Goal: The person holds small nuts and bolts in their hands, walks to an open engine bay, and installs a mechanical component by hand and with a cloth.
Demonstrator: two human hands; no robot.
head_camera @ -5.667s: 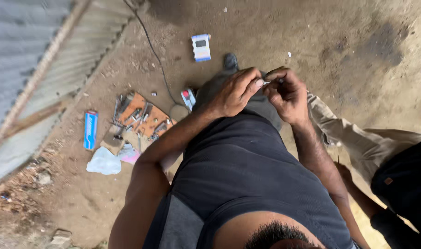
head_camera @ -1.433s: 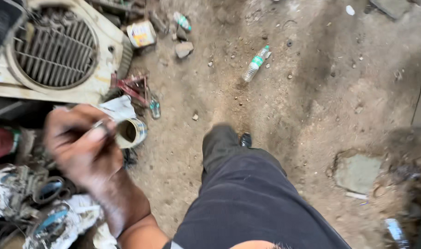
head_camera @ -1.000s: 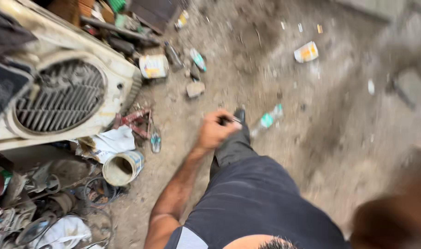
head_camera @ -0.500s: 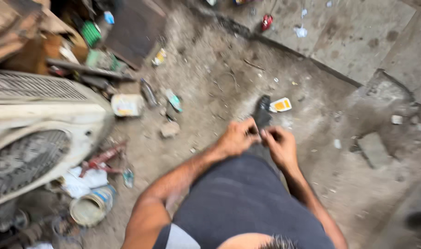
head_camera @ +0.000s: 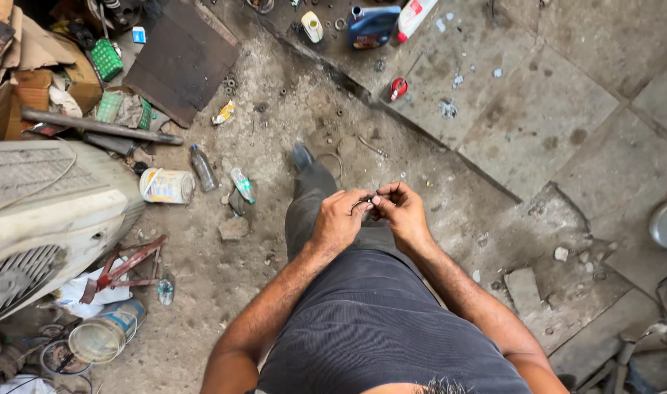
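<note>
While the left hand (head_camera: 338, 219) and right hand (head_camera: 400, 210) are pinching a thin dark wire piece (head_camera: 362, 202) between fingertips, it is looking light, bendy — best gripped at its ends.

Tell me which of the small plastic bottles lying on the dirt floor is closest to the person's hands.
The clear one with the green label, just left of the person's leg. The darker bottle lies farther left by the white can, and the one by the red frame is farther still.

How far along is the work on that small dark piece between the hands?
Done: the small dark piece is off the ground, pinched between the left hand and right hand. In hand: fingertips work it above the dirt floor. Left: cannot tell; it is too small to read its state.
</note>
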